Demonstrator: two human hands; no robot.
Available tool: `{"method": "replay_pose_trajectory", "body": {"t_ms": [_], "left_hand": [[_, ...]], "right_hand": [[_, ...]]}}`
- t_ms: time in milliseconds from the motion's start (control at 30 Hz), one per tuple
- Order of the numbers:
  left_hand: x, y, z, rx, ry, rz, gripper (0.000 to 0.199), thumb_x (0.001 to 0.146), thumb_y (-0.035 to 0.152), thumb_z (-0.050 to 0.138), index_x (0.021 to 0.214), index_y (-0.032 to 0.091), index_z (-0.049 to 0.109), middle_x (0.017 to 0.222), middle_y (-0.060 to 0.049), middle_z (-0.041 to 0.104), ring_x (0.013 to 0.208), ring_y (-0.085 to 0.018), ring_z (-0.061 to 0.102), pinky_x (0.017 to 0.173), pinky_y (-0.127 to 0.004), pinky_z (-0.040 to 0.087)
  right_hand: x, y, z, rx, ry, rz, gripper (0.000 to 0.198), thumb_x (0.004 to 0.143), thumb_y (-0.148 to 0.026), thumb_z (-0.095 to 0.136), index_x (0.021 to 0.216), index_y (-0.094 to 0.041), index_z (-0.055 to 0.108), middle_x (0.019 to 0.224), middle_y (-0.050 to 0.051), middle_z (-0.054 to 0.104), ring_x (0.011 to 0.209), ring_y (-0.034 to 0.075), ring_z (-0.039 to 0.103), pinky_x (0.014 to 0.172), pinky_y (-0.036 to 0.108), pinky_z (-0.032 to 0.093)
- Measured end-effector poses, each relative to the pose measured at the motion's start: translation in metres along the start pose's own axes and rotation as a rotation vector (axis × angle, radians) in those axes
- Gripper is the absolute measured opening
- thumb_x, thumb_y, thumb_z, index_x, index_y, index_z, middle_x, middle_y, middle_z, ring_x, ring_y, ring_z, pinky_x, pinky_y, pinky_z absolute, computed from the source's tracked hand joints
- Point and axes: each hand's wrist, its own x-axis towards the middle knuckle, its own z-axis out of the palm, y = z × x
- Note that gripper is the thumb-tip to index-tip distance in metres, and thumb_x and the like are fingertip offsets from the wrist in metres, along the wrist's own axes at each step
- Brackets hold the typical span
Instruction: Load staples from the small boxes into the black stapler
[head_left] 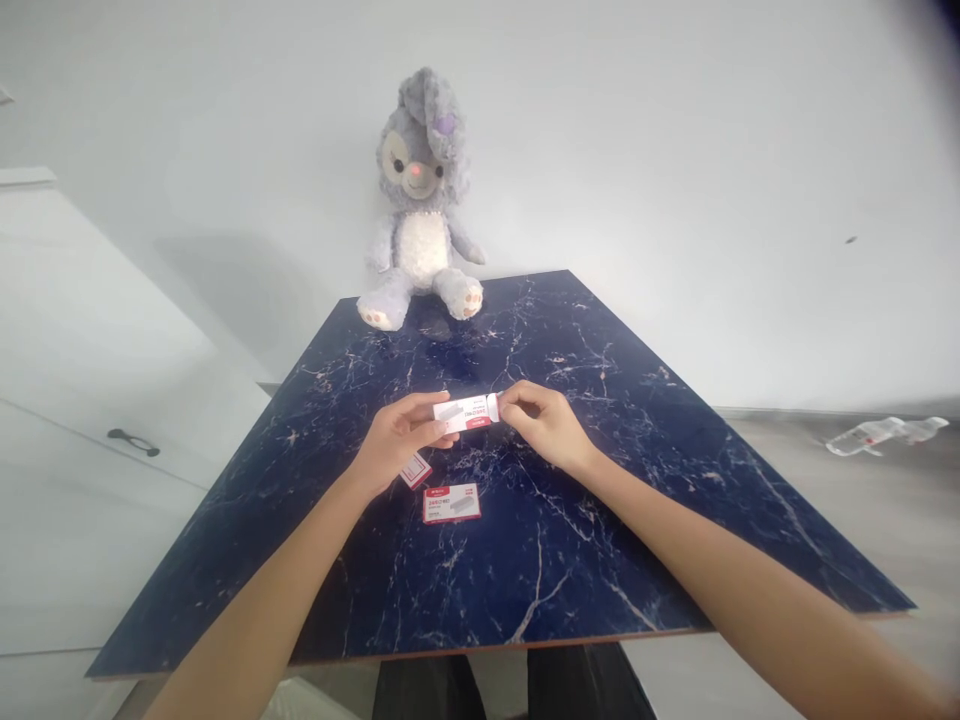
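A small white-and-red staple box [463, 413] is held above the table, its printed face showing a grey strip of staples. My left hand [401, 432] grips it by the left end, thumb in front and fingers behind. At the other end, my right hand [546, 420] has thumb and forefinger pinched at the box's white end flap, which seems to stick out. Below them a second staple box [451, 504] lies flat, printed face up. Another small red-and-white box [415, 470] lies beside it, partly hidden by my left hand.
The dark blue marbled table [540, 560] stands against a pale wall. A grey plush rabbit [424, 200] sits at its far edge. To the left is a white cabinet with a dark handle [133, 442]. A clear plastic item [874, 435] lies on the floor at right.
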Motion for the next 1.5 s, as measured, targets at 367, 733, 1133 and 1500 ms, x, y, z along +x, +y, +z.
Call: {"method": "replay_pose_trajectory", "body": {"t_ms": [367, 733, 1133, 1500], "left_hand": [[-0.001, -0.002, 0.002, -0.021, -0.034, 0.005, 0.049, 0.075, 0.033, 0.082, 0.12, 0.019, 0.067, 0.107, -0.011, 0.075, 0.082, -0.024, 0.075, 0.078, -0.041, 0.065], [-0.001, -0.002, -0.002, -0.062, -0.101, -0.111, 0.049, 0.072, 0.031, 0.085, 0.115, 0.019, 0.066, 0.091, -0.007, 0.076, 0.072, -0.02, 0.074, 0.062, -0.027, 0.062], [-0.003, -0.002, -0.008, -0.108, -0.401, -0.218, 0.045, 0.069, 0.029, 0.087, 0.106, 0.016, 0.064, 0.076, -0.004, 0.074, 0.059, -0.014, 0.069, 0.052, -0.02, 0.055], [-0.006, 0.017, -0.006, 0.389, -0.383, -0.138, 0.042, 0.077, 0.041, 0.079, 0.109, 0.019, 0.067, 0.088, -0.006, 0.075, 0.057, -0.013, 0.065, 0.047, -0.021, 0.046]], "right_hand": [[-0.004, -0.013, 0.0, -0.051, 0.038, -0.024, 0.019, 0.09, -0.031, 0.06, 0.075, -0.02, 0.065, 0.081, 0.0, 0.065, 0.071, 0.014, 0.055, 0.067, 0.028, 0.04], [-0.003, -0.004, 0.001, 0.38, -0.234, 0.163, 0.028, 0.083, -0.046, 0.071, 0.077, -0.019, 0.069, 0.075, 0.0, 0.061, 0.069, 0.013, 0.052, 0.065, 0.027, 0.039], [-0.003, 0.01, -0.003, 0.522, -0.561, 0.216, 0.028, 0.075, -0.042, 0.08, 0.069, -0.016, 0.069, 0.075, -0.001, 0.059, 0.07, 0.012, 0.05, 0.066, 0.025, 0.038], [0.002, 0.009, -0.006, 0.557, -0.366, 0.204, 0.038, 0.08, -0.039, 0.075, 0.066, -0.019, 0.045, 0.066, -0.004, 0.053, 0.063, 0.011, 0.048, 0.062, 0.025, 0.036]]}}
